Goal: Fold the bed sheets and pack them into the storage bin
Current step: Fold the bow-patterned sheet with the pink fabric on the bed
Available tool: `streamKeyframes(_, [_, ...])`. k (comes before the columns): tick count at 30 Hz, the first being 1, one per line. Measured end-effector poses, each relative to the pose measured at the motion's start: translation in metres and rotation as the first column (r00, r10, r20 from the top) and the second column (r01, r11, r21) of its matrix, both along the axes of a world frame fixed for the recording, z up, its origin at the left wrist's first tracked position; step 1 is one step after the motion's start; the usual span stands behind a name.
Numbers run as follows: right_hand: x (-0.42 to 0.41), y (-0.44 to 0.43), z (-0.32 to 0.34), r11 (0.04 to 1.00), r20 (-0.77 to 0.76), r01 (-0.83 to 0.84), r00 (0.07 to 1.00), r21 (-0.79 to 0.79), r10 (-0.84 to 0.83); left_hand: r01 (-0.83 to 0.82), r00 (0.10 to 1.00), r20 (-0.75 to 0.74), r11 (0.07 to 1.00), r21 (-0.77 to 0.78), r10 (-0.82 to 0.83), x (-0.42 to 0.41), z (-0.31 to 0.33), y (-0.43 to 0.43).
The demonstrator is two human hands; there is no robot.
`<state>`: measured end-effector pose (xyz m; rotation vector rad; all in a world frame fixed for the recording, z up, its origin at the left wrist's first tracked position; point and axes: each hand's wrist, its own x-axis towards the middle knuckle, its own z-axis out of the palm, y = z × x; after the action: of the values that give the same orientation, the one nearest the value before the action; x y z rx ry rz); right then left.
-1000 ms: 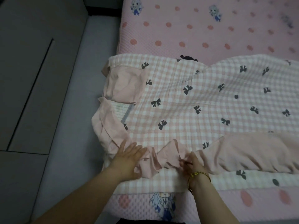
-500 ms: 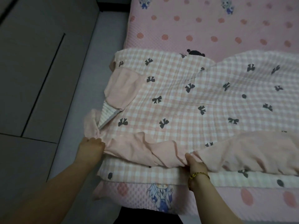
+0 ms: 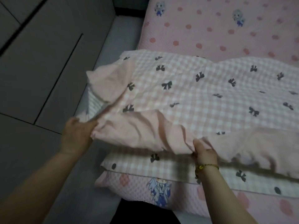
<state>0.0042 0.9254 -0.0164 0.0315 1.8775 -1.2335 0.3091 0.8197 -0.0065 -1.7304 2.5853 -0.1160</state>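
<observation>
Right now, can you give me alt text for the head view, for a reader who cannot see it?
The left hand and right hand hold the plain pink edge of a checked bed sheet with black bows, lying on a pink spotted mattress.

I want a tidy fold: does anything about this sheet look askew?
Yes. The plain pink hem is bunched and wrinkled between the left hand and right hand, and its far left corner lies flipped over the checked sheet instead of flat.

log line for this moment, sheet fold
phase: folding | left hand: grips pink hem of checked sheet | right hand: pinches hem | sheet lies on mattress | bin: not in view
</observation>
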Motion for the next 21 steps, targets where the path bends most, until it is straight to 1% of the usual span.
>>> streamKeyframes(1, [0.002,0.01,-0.01,0.997,0.02,-0.015,1.0,0.07,0.014,-0.005,0.999,0.032,0.994,0.105,0.002,0.001,-0.018,0.019])
streamKeyframes(2, [0.004,0.02,-0.018,0.991,0.039,-0.033,0.999,0.129,0.028,-0.005,0.998,0.064,0.984,0.177,-0.007,-0.002,-0.034,0.033])
streamKeyframes(4, [0.002,0.035,-0.034,0.972,0.08,-0.08,0.995,0.221,0.063,0.066,0.992,0.095,0.983,0.173,-0.083,-0.013,-0.059,0.049])
streamKeyframes(7, [-0.003,0.047,-0.049,0.954,0.097,-0.086,0.993,0.287,0.06,0.094,0.987,0.102,0.957,0.274,-0.127,-0.014,-0.082,0.054])
streamKeyframes(9, [-0.005,0.048,-0.052,0.956,0.109,-0.082,0.993,0.281,0.053,0.074,0.991,0.085,0.959,0.275,-0.101,-0.017,-0.081,0.05])
streamKeyframes(10, [-0.006,0.047,-0.052,0.961,0.121,-0.075,0.992,0.267,0.043,0.036,0.995,0.076,0.961,0.273,-0.059,-0.018,-0.077,0.049])
streamKeyframes(12, [-0.007,0.048,-0.055,0.974,0.136,-0.064,0.99,0.217,0.035,-0.104,0.994,0.062,0.942,0.318,0.089,-0.018,-0.068,0.049])
streamKeyframes(13, [-0.006,0.049,-0.053,0.979,0.14,-0.06,0.99,0.194,0.032,-0.157,0.987,0.07,0.925,0.345,0.142,-0.016,-0.063,0.053])
streamKeyframes(15, [-0.006,0.053,-0.053,0.984,0.173,-0.014,0.985,0.179,-0.017,-0.186,0.982,0.094,0.919,0.348,0.163,-0.018,-0.054,0.06])
streamKeyframes(16, [-0.008,0.057,-0.054,0.984,0.201,0.024,0.978,0.178,-0.06,-0.227,0.972,0.14,0.893,0.388,0.186,-0.023,-0.054,0.062])
streamKeyframes(18, [-0.015,0.062,-0.054,0.979,0.221,0.068,0.969,0.193,-0.111,-0.228,0.97,0.183,0.863,0.451,0.161,-0.037,-0.059,0.066])
streamKeyframes(19, [-0.02,0.064,-0.053,0.978,0.219,0.085,0.967,0.189,-0.126,-0.216,0.975,0.14,0.86,0.462,0.17,-0.048,-0.061,0.068])
streamKeyframes(20, [-0.025,0.066,-0.053,0.979,0.217,0.097,0.967,0.182,-0.136,-0.19,0.982,0.09,0.835,0.515,0.168,-0.062,-0.061,0.068])
streamKeyframes(21, [-0.03,0.068,-0.051,0.979,0.214,0.109,0.966,0.175,-0.146,-0.078,0.997,0.025,0.849,0.522,0.076,-0.078,-0.065,0.072])
